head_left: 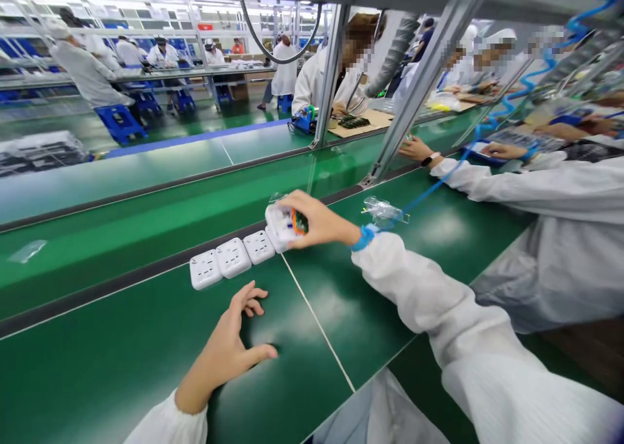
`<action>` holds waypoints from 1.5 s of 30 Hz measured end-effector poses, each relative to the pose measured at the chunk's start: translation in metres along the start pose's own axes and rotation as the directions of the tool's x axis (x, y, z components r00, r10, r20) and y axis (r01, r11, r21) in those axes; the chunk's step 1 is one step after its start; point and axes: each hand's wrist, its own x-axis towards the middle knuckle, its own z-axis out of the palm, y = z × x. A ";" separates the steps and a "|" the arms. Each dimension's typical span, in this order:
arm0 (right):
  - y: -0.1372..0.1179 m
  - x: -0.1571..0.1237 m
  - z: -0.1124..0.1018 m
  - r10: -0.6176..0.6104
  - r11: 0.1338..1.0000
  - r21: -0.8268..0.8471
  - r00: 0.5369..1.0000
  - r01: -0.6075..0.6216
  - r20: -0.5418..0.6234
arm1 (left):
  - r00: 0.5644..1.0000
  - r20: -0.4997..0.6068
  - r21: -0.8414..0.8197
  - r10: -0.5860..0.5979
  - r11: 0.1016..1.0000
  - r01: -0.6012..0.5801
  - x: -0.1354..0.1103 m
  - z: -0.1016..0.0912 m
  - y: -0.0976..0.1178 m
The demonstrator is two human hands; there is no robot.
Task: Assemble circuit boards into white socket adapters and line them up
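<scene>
My right hand (322,222) grips a white plastic casing (277,222) at the far side of the green bench (390,281). The casing is tilted, and a green circuit board (301,223) with an orange part shows at its open side, partly behind my fingers. Three similar white casings (233,258) with small dark slots on top lie in a row to its left, along the bench's dark edge strip. Part of another white piece shows under the held one. My left hand (228,348) hovers low over the bench, in front of the row, fingers apart and holding nothing.
Clear plastic wrap (384,210) lies right of my right hand, near a blue coiled cord (531,80). Beyond the bench edge runs a green conveyor belt (146,236). Slanted metal posts (422,83) rise there. A co-worker's hand (416,150) is at the right.
</scene>
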 end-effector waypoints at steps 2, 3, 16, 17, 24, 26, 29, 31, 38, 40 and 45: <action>0.044 0.020 -0.015 0.079 0.985 -0.150 0.995 -0.087 -0.064 | 0.998 0.039 0.069 -0.059 0.996 0.056 -0.001 0.001 0.001; 0.066 0.029 -0.020 0.138 0.964 -0.217 0.987 -0.153 -0.083 | 0.995 0.059 0.098 -0.083 0.992 0.077 -0.002 0.001 0.001; 0.187 0.040 0.026 0.639 0.663 -0.388 0.754 -0.640 -0.153 | 0.987 0.114 0.180 -0.111 0.980 0.089 0.000 -0.001 0.013; 0.190 0.039 0.027 0.635 0.672 -0.380 0.759 -0.635 -0.143 | 0.988 0.115 0.186 -0.106 0.979 0.084 0.000 -0.001 0.013; 0.196 0.037 0.025 0.360 0.784 -0.275 0.769 -0.556 -0.528 | 0.993 0.117 0.257 -0.022 0.966 -0.009 -0.001 -0.001 0.011; 0.188 0.036 0.017 0.208 0.780 -0.249 0.615 -0.573 -0.761 | 0.993 0.117 0.265 -0.008 0.964 -0.024 -0.001 -0.001 0.010; 0.163 0.043 0.003 0.046 0.755 -0.368 0.604 -0.542 -0.795 | 0.994 0.106 0.285 0.005 0.958 -0.035 -0.001 0.000 0.009; 0.143 0.054 -0.001 -0.010 0.748 -0.525 0.783 -0.406 -0.621 | 0.995 0.098 0.295 0.016 0.954 -0.044 -0.001 0.001 0.009; 0.109 0.104 0.039 -0.218 0.609 -0.577 0.814 0.545 0.539 | 0.994 0.096 0.279 0.050 0.957 -0.075 0.002 0.000 0.014; 0.110 0.113 0.052 -0.247 0.536 -0.579 0.769 0.615 0.589 | 0.995 0.092 0.275 0.046 0.959 -0.070 0.002 0.001 0.014; 0.115 0.125 0.073 -0.298 0.492 -0.508 0.685 0.707 0.665 | 0.993 0.100 0.255 0.057 0.963 -0.081 0.002 0.001 0.015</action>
